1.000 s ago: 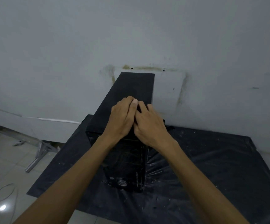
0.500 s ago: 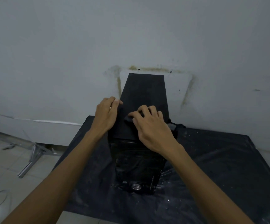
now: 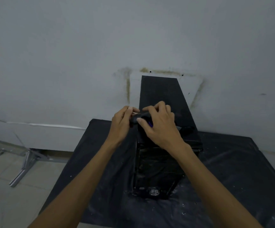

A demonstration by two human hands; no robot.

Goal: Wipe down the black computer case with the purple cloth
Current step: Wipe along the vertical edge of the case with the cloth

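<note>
Hands: my left hand and right hand pinch the bunched cloth above the computer case, seemingly refolding it to wipe.

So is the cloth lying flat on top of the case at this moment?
No: the purple cloth is bunched up between the left hand and right hand, held at the top edge of the black computer case.

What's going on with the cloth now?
Left hand and right hand both pinch bunched purple cloth. Above black computer case top. Nothing in the way.
</note>
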